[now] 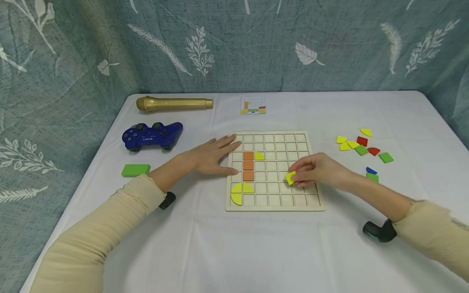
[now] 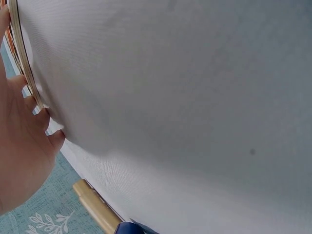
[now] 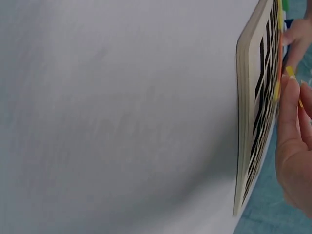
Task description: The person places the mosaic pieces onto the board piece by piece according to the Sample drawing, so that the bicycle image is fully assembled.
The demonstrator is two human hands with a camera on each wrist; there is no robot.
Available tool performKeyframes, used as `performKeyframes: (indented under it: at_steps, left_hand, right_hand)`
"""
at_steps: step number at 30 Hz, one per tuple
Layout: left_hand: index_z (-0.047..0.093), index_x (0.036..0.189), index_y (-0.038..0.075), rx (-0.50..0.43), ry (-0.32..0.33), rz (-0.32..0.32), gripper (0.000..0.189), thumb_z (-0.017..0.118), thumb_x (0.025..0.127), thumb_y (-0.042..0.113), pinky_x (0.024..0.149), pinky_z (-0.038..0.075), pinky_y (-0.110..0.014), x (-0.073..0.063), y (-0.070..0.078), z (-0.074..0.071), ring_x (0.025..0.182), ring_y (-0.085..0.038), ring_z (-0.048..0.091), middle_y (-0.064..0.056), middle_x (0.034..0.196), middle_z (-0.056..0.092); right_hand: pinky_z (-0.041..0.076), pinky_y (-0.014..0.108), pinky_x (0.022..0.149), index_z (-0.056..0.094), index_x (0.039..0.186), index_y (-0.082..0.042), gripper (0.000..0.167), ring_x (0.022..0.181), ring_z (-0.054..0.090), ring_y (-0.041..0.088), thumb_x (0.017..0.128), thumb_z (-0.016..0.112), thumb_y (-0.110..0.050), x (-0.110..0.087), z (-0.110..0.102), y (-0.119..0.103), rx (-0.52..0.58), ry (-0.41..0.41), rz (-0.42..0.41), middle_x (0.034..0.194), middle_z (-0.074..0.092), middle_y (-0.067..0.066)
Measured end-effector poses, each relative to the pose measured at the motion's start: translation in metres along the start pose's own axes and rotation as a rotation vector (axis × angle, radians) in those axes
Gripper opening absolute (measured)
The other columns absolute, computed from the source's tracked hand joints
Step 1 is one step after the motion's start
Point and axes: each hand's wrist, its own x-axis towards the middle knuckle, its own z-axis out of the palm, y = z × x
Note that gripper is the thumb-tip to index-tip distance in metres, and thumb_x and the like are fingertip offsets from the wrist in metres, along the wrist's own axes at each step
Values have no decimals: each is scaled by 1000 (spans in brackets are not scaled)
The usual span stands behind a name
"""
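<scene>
Where right hand pinches, yellow tile juts past fingertips.

You are getting bright, even light across the table around the grid board in the head view, soft shadows spreading left and right of it beneath your arms. Your wrist views are looking dimmer, greyer, broad shadows blurring beside the grid board.

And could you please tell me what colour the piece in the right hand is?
Yellow; the piece shows best in the head view.
</scene>
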Motion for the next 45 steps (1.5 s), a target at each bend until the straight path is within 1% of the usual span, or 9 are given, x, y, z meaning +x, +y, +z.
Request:
performKeyframes:
  at_steps: [5, 13, 18, 25, 32, 35, 39, 43, 45]
  left_hand:
    - [2, 155, 19, 2, -4, 2, 91, 44, 90, 67, 114, 4, -46, 0, -1, 1, 144, -22, -5, -3, 159, -9]
    - [2, 155, 19, -2, -8, -2, 91, 43, 90, 67, 115, 4, -45, -1, -1, 3, 144, -22, -5, -3, 159, -9]
    - [3, 155, 18, 2, -5, -3, 91, 44, 90, 67, 115, 4, -45, -1, -2, 2, 144, -22, -4, -4, 159, -8]
    - [2, 155, 20, -3, -7, -16, 91, 43, 89, 69, 115, 4, -44, 0, -2, 3, 144, -22, -5, -3, 159, -9]
    - [1, 155, 22, 9, -7, -14, 92, 41, 88, 71, 115, 4, -44, -1, -2, 2, 144, -20, -5, -1, 159, -9]
    - [1, 155, 22, 10, -8, -18, 92, 41, 88, 71, 115, 3, -43, 0, -2, 2, 144, -19, -5, 0, 159, -10]
    - [1, 155, 21, -3, -8, -12, 93, 42, 88, 71, 115, 3, -44, 0, -1, 1, 144, -20, -5, -1, 159, -10]
    - [1, 155, 21, -11, -10, -8, 93, 42, 88, 71, 115, 3, -45, 0, -2, 1, 144, -21, -6, -1, 159, -10]
    - [0, 155, 21, -10, -12, -11, 93, 41, 88, 71, 115, 2, -44, 0, -2, 1, 144, -20, -7, -1, 158, -11]
  right_hand:
    - [56, 31, 74, 61, 116, 9, 32, 82, 69, 21, 88, 69, -5, 4, 17, -4, 26, -25, 29, 95, 70, 14]
    - [56, 32, 74, 64, 113, 7, 27, 81, 69, 21, 88, 68, -4, 9, 40, -10, 41, -80, 25, 96, 70, 14]
    - [56, 33, 73, 66, 109, 6, 24, 80, 69, 22, 87, 69, -4, 11, 53, -16, 25, -95, -5, 91, 71, 13]
    - [56, 35, 73, 67, 105, 6, 22, 76, 69, 22, 86, 70, -4, 16, 70, -18, 55, -128, -24, 87, 71, 13]
    - [56, 30, 70, 69, 103, 4, 19, 73, 68, 19, 86, 71, -6, 20, 80, -19, -30, -138, -58, 83, 71, 10]
    - [55, 28, 67, 70, 101, 3, 18, 70, 66, 18, 86, 71, -6, 21, 83, -19, -65, -130, -86, 80, 71, 8]
    - [55, 26, 64, 70, 97, 1, 14, 67, 66, 18, 85, 72, -7, 22, 87, -19, -80, -102, -108, 78, 71, 7]
    - [55, 27, 62, 71, 94, -2, 13, 66, 65, 17, 84, 75, -9, 22, 90, -19, -111, -81, -127, 76, 70, 5]
    - [55, 27, 62, 71, 94, -3, 13, 65, 65, 17, 83, 75, -11, 22, 91, -20, -131, -86, -137, 75, 70, 4]
